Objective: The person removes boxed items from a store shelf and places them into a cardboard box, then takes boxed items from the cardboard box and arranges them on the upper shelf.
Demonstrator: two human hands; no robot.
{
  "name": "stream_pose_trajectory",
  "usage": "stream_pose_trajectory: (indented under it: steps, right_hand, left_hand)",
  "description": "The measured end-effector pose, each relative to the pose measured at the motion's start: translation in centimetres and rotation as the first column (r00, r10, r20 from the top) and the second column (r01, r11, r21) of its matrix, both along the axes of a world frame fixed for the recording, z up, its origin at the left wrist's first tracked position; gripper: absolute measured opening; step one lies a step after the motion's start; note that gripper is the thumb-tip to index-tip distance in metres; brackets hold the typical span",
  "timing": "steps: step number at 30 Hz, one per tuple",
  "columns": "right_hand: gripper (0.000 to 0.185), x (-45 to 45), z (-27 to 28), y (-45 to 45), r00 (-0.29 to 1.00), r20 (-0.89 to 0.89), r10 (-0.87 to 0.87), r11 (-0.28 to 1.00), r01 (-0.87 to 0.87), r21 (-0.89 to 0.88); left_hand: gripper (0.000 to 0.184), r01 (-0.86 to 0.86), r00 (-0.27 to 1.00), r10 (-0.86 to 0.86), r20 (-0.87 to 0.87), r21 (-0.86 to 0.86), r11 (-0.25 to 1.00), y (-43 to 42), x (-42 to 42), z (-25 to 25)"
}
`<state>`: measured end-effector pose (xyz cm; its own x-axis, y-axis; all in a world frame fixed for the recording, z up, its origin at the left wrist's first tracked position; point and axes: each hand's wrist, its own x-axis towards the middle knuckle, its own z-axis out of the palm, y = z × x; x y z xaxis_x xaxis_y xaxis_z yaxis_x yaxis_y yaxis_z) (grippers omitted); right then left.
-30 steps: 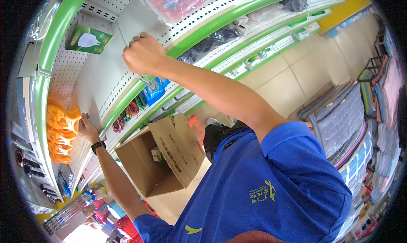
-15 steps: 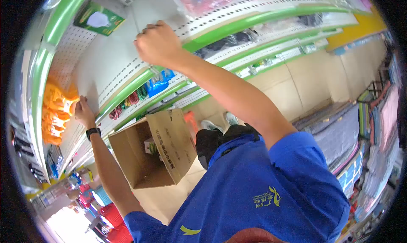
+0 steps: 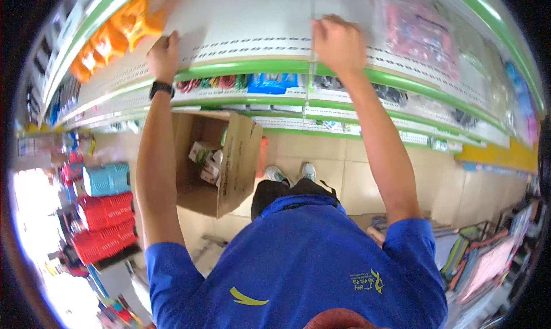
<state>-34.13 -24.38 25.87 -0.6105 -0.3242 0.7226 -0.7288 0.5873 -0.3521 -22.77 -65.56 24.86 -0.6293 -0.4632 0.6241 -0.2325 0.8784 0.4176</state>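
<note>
My left hand (image 3: pixel 165 58), below a black wristwatch (image 3: pixel 162 89), rests on a white shelf (image 3: pixel 247 27) with its fingers curled in. Orange plastic goods (image 3: pixel 117 33) sit just left of it. Farther right on the same shelf is my right hand (image 3: pixel 340 43), closed like a fist by a seam in the shelf panels. Nothing shows in either hand, though the palms are turned away. Below the shelf edge, beside my left forearm, stands an open cardboard box (image 3: pixel 241 162) with a few small white and green packages (image 3: pixel 211 167) inside.
Clear bags of pink goods (image 3: pixel 422 33) lie on the shelf at right. Lower shelves hold a blue package (image 3: pixel 272 83) and dark bagged items (image 3: pixel 390 93). Red baskets (image 3: pixel 106 243) stand at left; folded textiles (image 3: pixel 485 260) are behind at right. My shoes (image 3: pixel 309 171) show on the tiled floor.
My view has turned to face the shelf squarely. My right hand now sits farther right, near the panel seam. More of the packages in the box show.
</note>
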Motion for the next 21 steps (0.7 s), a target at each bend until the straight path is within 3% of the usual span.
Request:
stream_pose_trajectory:
  steps: [2,11,15,18,21]
  right_hand:
    - [0.03,0.1,0.3,-0.1,0.999,0.033,-0.038,0.996,0.035,0.088]
    - [0.034,0.9,1.5,-0.4,0.965,0.204,-0.165,0.977,0.131,0.169]
    - [0.033,0.8,0.9,-0.6,0.984,0.128,-0.121,0.988,0.107,0.114]
    - [0.036,-0.2,0.4,-0.1,0.988,0.109,-0.112,0.987,0.097,0.129]
    - [0.038,-0.1,0.3,-0.3,0.977,0.139,-0.165,0.973,0.138,0.184]
  left_hand:
    - [0.046,0.006,1.0,-0.006,-0.008,0.005,1.0,0.1,0.0,0.1]
    - [0.04,-0.019,0.99,0.026,-0.138,0.055,0.998,2.3,0.6,0.8]
    - [0.026,0.035,0.987,-0.026,-0.159,0.052,0.998,3.3,1.9,2.0]
    - [0.017,0.2,0.882,-0.24,-0.406,-0.138,0.97,3.9,4.8,3.4]
    - [0.023,0.198,0.894,-0.23,-0.384,-0.121,0.973,3.3,10.8,1.7]
